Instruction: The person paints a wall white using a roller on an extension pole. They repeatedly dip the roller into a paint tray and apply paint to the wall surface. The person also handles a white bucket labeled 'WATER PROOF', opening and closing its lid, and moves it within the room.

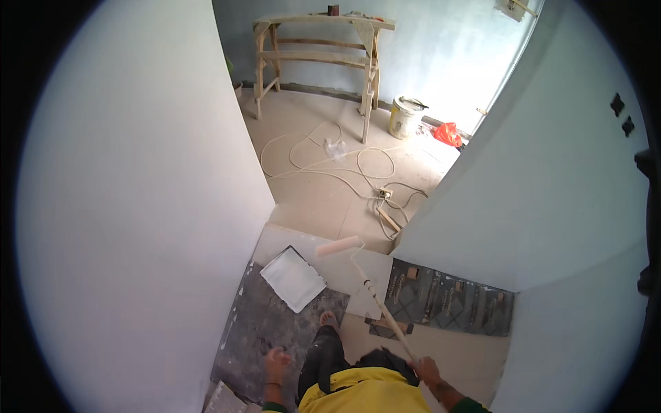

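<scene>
My right hand [428, 372] is wrapped round the pole of a long-handled paint roller [390, 318]. The pole slants forward and left, and its pale pinkish roller sleeve [336, 247] hangs past the far right corner of a paint tray [294, 279]. White paint covers the tray, which lies on dark, paint-spotted sheeting [255, 310]. My left hand [277, 359] hangs over that sheeting beside my leg, fingers loosely bent and apart, holding nothing. One bare foot [329, 319] stands just short of the tray.
White walls rise close on the left [144, 179] and right [482, 206]. Dark printed sheets [451, 301] cover the floor at right. Beyond the opening are a looped cable [327, 172], an extension socket [385, 193], a wooden trestle [313, 56], a bucket [405, 118] and a red bag [447, 134].
</scene>
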`<state>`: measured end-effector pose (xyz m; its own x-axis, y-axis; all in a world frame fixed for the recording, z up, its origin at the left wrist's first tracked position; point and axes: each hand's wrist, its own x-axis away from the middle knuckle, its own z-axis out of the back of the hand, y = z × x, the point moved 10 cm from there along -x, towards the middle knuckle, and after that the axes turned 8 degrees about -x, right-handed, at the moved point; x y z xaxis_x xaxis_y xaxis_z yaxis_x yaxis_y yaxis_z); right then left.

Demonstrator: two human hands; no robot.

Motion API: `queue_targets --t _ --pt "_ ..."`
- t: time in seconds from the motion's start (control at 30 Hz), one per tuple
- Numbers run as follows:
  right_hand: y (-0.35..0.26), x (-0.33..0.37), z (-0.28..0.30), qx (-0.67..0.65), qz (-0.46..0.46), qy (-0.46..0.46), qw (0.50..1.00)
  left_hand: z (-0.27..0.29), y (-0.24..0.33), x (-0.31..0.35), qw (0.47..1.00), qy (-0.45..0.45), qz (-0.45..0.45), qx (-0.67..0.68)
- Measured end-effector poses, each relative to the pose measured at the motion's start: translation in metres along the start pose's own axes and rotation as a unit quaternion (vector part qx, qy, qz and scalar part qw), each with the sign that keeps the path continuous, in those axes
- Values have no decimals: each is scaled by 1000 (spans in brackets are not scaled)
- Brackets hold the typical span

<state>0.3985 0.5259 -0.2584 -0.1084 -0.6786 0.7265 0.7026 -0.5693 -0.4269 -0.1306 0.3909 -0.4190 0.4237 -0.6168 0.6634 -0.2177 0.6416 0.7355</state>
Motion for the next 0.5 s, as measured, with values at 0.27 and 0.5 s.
queue_targets --t 0.27,0.5 --pt "-121 -71 28 17 9 28 999 77 140 -77 996 38 69 -44" --pt "-174 -168 38 -21 -61 9 998 10 59 -141 691 -149 -127 -696"
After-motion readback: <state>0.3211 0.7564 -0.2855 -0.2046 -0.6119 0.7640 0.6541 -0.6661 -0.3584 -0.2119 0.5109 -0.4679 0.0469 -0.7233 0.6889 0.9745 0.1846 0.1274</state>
